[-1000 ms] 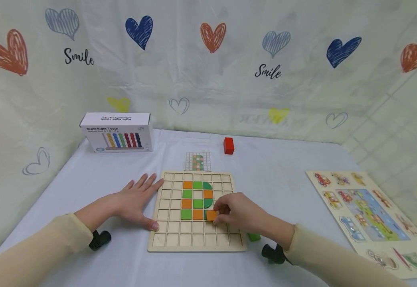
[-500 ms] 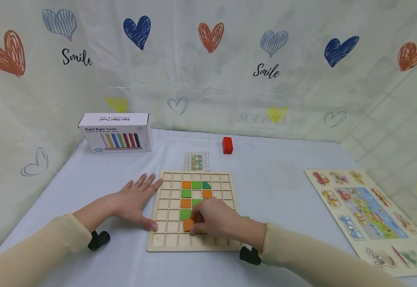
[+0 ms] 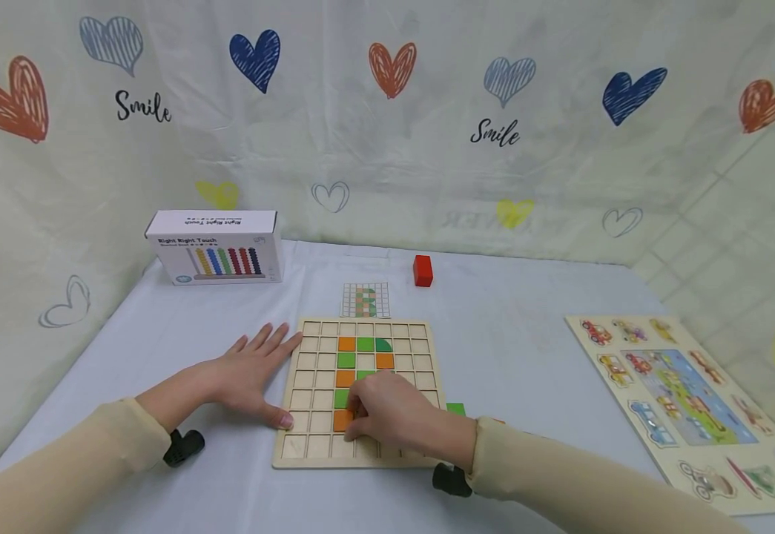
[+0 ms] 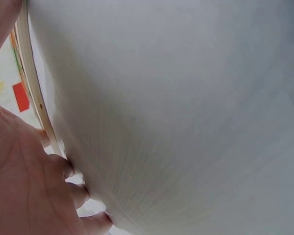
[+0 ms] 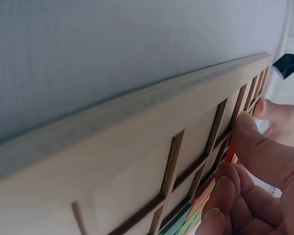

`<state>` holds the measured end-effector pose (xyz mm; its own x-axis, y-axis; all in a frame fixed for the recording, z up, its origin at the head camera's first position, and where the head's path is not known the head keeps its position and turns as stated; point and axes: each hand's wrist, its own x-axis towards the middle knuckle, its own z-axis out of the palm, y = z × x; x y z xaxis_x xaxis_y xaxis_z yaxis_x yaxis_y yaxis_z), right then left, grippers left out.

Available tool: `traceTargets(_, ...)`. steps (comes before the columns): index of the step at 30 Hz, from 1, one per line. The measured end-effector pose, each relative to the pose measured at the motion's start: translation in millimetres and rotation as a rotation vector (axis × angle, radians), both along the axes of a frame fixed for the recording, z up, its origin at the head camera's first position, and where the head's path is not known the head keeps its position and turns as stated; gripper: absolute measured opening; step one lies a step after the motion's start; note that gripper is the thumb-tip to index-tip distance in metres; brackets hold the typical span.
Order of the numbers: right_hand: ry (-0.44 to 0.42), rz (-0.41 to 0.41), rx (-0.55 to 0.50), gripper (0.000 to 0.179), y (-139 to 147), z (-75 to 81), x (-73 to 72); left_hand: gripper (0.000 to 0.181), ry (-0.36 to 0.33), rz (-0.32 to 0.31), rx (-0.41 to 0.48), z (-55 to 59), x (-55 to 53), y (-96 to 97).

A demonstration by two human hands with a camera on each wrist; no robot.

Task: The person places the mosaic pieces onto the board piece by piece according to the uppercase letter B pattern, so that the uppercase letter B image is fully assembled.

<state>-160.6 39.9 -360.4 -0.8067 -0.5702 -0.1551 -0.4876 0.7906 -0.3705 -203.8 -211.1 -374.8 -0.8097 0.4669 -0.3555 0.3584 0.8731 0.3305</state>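
Observation:
A wooden grid board (image 3: 319, 446) lies on the white cloth, with several orange and green tiles set in its middle columns. My right hand (image 3: 397, 417) is over the board and pinches the edge of an orange square tile (image 3: 341, 420), which sits in a cell just below a green tile (image 3: 340, 399). In the right wrist view, thumb and fingers of the right hand (image 5: 259, 181) meet close over the grid. My left hand (image 3: 248, 380) lies with fingers spread, its thumb and fingertips at the board's left edge. The right hand hides some of the tiles.
A small printed pattern card (image 3: 365, 300) lies behind the board. A red block (image 3: 423, 271) stands farther back, and a white box (image 3: 216, 248) at back left. A loose green tile (image 3: 455, 409) is right of the board. A picture puzzle (image 3: 681, 415) lies far right.
My right hand has moved left and slightly down across the board, bringing the orange tile from the right side of the pattern into the cell at its lower left. The left hand has stayed put.

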Motion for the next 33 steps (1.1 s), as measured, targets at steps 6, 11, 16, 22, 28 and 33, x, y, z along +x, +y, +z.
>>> traceTargets(6, -0.007, 0.003, 0.001, 0.021, -1.3, 2.1, 0.6, 0.133, -0.006, 0.003, 0.000, 1.0, 0.6, 0.3)
traceTargets(11, -0.021, 0.009, -0.024, 0.020, 0.4, 1.6, -0.7, 0.133, -0.004, 0.003, 0.000, 1.1, 0.7, 0.5)
traceTargets(16, -0.002, 0.014, -0.034, 0.014, 0.4, 0.7, -1.1, 0.133, -0.001, 0.000, 0.000, 1.4, 0.7, 0.3)
traceTargets(22, 0.026, -0.010, -0.014, 0.012, -3.3, 0.4, -0.7, 0.133, -0.005, 0.000, 0.002, 1.7, 0.3, 0.3)
traceTargets(28, 0.033, -0.024, -0.006, 0.013, -5.0, -0.3, 0.4, 0.133, -0.009, 0.002, 0.000, 0.4, 0.1, 0.2)
traceTargets(33, 0.034, -0.013, -0.014, 0.012, -5.1, -0.2, 0.7, 0.133, -0.007, 0.001, 0.003, 0.9, 0.7, 0.0)
